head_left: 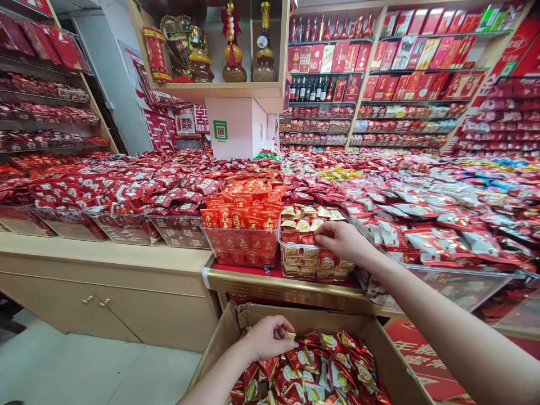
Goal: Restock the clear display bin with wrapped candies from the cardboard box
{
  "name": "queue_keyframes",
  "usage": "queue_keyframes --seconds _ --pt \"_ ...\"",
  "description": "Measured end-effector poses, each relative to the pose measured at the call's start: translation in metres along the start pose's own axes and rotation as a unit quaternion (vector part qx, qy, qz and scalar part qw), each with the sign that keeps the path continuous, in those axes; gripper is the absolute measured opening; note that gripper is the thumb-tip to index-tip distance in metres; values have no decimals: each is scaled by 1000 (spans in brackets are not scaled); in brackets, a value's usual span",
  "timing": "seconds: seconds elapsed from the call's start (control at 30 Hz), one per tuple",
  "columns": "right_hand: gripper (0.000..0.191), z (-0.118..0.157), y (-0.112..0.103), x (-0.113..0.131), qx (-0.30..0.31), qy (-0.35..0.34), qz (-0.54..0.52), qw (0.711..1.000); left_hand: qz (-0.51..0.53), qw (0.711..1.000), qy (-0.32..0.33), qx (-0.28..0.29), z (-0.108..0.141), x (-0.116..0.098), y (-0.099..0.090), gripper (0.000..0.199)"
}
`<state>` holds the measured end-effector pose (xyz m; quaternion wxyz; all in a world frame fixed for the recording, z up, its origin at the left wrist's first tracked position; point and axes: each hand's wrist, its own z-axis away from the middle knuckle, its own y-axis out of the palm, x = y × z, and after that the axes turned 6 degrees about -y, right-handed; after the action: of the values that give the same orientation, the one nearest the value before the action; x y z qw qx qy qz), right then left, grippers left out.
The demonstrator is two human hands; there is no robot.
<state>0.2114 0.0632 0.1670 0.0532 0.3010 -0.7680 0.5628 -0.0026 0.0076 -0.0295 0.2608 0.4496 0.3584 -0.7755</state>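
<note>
Wrapped sweets (302, 215), in clear bin (314, 271) on worktop (291, 288), partly covered by right hand (346, 243), arm outstretched, grip indiscernible; left hand (268, 338), back uppermost, pinching half-hidden packet (291, 336) above carton (400, 365), lower edge cropped.

Bright, even, cool light fills the view, with soft shadows inside the cardboard box (394, 360) at six o'clock. Glare dots the shiny wrappers; far shelves look soft, and edges stretch at three and nine o'clock.
</note>
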Motion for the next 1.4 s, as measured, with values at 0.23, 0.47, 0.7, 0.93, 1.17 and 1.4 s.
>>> queue_keyframes --seconds 0.23,0.47,0.7,0.93,1.17,1.4 --pt "12 -2 0 -4 16 0 -5 1000 -44 999 -6 10 0 6 -1 32" --pt "15 -11 3 4 39 -64 -10 997 -57 998 -6 14 -3 12 0 33" --pt "18 -16 12 1 8 -75 15 997 -68 998 -7 3 -5 17 -2 32" --pt "20 -12 12 0 4 -49 -46 998 -85 992 71 -60 8 -23 -1 20" --pt "21 -9 18 -5 -18 -58 -70 996 -201 820 367 -391 20 -151 -50 25" --pt "23 -6 15 -1 -31 -49 -64 996 -450 779 224 -374 -8 -189 -67 28"
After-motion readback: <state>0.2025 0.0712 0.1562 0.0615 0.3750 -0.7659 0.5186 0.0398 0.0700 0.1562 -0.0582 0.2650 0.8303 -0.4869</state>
